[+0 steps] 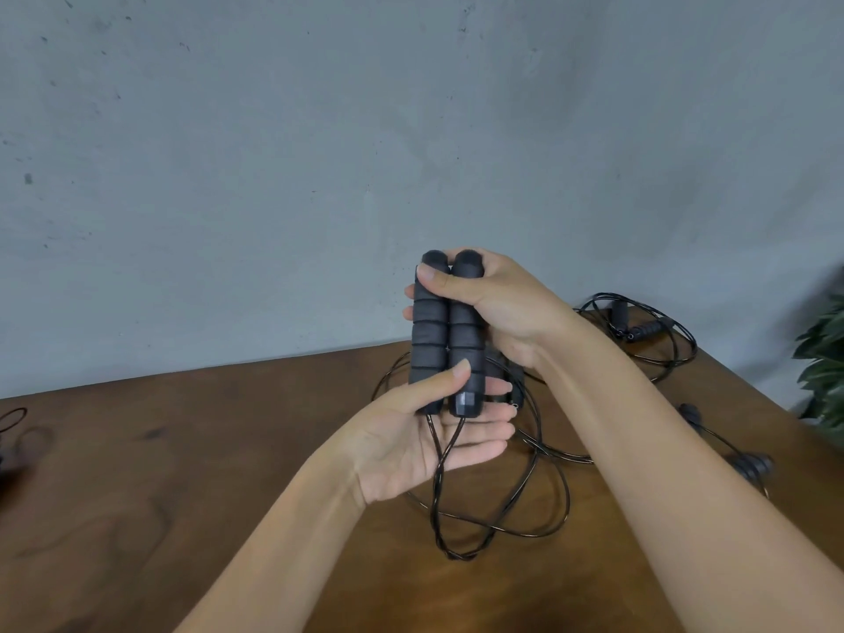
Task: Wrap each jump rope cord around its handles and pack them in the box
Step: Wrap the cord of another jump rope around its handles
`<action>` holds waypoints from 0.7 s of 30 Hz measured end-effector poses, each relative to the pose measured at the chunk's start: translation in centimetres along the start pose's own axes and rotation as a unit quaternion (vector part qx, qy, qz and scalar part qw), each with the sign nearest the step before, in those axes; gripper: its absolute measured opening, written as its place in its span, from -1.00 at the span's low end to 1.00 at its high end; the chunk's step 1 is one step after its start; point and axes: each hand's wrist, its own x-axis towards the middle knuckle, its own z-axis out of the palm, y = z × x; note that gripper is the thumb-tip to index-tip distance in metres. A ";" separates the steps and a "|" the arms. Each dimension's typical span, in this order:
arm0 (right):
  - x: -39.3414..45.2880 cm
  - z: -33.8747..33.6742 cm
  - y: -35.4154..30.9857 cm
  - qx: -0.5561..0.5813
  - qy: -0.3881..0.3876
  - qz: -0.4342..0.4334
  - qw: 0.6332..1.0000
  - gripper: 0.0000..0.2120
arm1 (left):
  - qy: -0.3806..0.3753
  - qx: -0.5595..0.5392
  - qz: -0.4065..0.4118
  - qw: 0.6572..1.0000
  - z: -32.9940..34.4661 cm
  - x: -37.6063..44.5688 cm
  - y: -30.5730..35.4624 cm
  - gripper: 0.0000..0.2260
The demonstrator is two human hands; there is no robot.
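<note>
Left hand (424, 431) palm up pinching handles (445, 335) near their base, right hand (493, 299) gripping their tops, cord (456, 532) dangling

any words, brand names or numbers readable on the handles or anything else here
None can be read.
The two black ribbed foam handles, gripped by the right hand and the left hand, show no print.
The thin black cord and brown wooden table are unmarked.

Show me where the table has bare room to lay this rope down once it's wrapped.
Bare wood lies left of the left hand, between it and the dark cord at the table edge. Crowded: loose cord under the held handles, and more ropes behind the right hand.
</note>
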 end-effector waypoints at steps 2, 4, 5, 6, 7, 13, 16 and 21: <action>0.2 0.1 0.1 -0.015 -0.007 0.001 1.000 -0.74 | -0.001 0.020 0.002 1.000 0.0 0.2 -0.2 -0.59; 0.4 0.1 0.3 -0.027 -0.009 0.001 1.000 -0.74 | -0.003 0.017 0.003 1.000 -0.2 0.4 -0.3 -0.60; 0.5 0.2 0.4 -0.030 -0.009 0.002 1.000 -0.74 | -0.003 0.010 0.004 1.000 -0.3 0.6 -0.3 -0.62; 0.6 0.2 0.5 -0.032 -0.010 0.003 0.999 -0.72 | -0.005 0.002 0.003 1.000 -0.4 0.7 -0.3 -0.64; 0.7 0.3 0.5 -0.035 -0.011 0.005 0.999 -0.71 | -0.010 -0.007 0.002 1.000 -0.5 0.8 -0.4 -0.67; 1.6 0.7 0.9 -0.048 -0.032 0.013 0.998 -0.72 | -0.043 -0.051 -0.012 0.998 -1.9 0.7 -0.6 -0.46; 1.9 1.2 1.1 -0.046 -0.037 0.014 0.998 -0.70 | -0.067 -0.083 -0.019 0.994 -2.9 -0.1 -0.1 -0.24; 2.0 3.1 1.4 -0.060 -0.039 0.013 0.997 -0.71 | -0.012 -0.072 -0.014 0.997 -3.1 -1.5 0.6 -0.33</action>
